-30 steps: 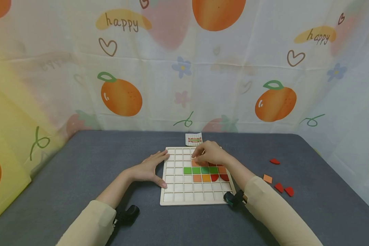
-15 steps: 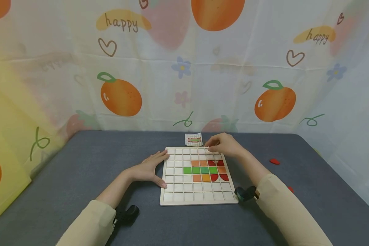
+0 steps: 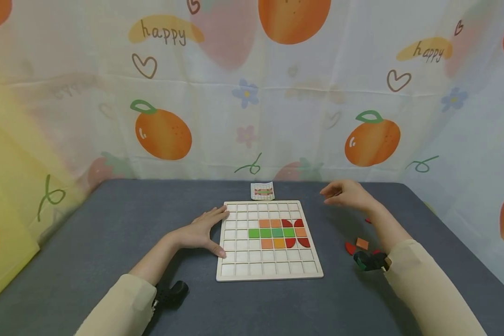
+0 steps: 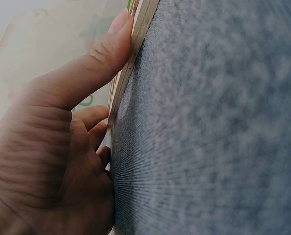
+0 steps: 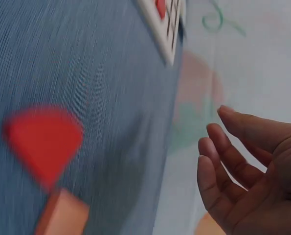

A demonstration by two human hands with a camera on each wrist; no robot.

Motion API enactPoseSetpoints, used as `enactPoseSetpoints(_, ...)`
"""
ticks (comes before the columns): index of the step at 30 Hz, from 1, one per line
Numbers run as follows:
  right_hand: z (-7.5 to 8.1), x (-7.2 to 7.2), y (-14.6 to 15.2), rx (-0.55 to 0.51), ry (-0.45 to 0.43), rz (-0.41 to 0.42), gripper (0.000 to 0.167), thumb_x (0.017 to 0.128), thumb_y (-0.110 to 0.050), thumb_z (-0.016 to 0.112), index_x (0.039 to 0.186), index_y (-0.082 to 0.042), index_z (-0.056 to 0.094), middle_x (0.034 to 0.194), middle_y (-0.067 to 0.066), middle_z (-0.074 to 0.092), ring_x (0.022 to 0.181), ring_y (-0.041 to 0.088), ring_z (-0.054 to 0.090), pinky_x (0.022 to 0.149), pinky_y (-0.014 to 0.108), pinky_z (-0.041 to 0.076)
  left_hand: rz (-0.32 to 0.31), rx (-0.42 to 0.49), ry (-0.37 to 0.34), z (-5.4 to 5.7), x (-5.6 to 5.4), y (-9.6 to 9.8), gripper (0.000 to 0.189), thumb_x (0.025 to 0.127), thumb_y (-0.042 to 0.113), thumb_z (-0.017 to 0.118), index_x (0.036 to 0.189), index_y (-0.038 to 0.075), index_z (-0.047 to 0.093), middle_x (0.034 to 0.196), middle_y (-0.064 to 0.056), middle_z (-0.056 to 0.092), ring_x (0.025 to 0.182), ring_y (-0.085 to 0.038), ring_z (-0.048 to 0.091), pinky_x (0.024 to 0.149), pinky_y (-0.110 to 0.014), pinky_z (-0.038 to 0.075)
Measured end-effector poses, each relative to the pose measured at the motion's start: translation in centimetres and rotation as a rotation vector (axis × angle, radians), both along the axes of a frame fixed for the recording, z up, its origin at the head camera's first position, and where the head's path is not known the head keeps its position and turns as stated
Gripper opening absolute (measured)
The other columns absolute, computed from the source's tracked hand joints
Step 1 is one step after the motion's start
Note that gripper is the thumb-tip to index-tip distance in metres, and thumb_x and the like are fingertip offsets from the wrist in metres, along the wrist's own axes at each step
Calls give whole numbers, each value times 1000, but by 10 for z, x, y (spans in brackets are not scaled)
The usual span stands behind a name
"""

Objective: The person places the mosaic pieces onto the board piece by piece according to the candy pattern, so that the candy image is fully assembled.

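A pale gridded board (image 3: 269,269) lies on the dark table, holding a row of green squares (image 3: 265,233) with orange squares (image 3: 266,243) and red quarter-round pieces (image 3: 304,242) around it. My left hand (image 3: 199,232) rests at the board's left edge, fingers spread. In the left wrist view its thumb (image 4: 99,61) lies along the wooden rim. To the right of the board, my right hand (image 3: 347,193) hovers over the table, fingers loosely bent and holding nothing. Below it lie a loose orange square (image 3: 362,243) and a red piece (image 3: 350,248), with other red pieces partly hidden by the arm.
Behind the board lies a small card (image 3: 262,191) printed with a coloured grid pattern. A fruit-printed cloth (image 3: 218,116) hangs along the table's far edge. The right wrist view shows a blurred red quarter-round piece (image 5: 45,142) touching an orange block (image 5: 64,215).
My right hand has left the board's upper rows and moved right, over the table beside it. The board's top-right red and orange pieces are now uncovered. The left hand has stayed put.
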State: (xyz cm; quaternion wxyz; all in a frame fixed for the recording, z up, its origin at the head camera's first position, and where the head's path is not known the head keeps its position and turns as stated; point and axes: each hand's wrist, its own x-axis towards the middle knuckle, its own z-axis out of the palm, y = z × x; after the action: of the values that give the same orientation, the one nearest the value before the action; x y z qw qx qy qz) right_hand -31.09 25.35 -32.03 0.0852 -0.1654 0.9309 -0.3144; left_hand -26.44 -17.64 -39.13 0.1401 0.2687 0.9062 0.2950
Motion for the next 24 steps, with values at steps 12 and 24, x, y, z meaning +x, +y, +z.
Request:
enactPoseSetpoints(12,-13,3,89,148,-188,-46,54,96,-24,64,137,9,50,139,34,51,124,47,53,97,54,52,1,-2,-6,-2,0,-2,118,70,52,84,158,5,22,168,-16,9,155,-45,3,119,-71,6)
enactPoseSetpoints(24,-18,5,107,110,-280,-58,48,91,-9,69,125,15,47,111,25,52,99,30,52,83,38,51,4,1,-2,0,0,1,117,70,50,85,158,5,21,168,-17,9,154,-46,4,119,-71,6)
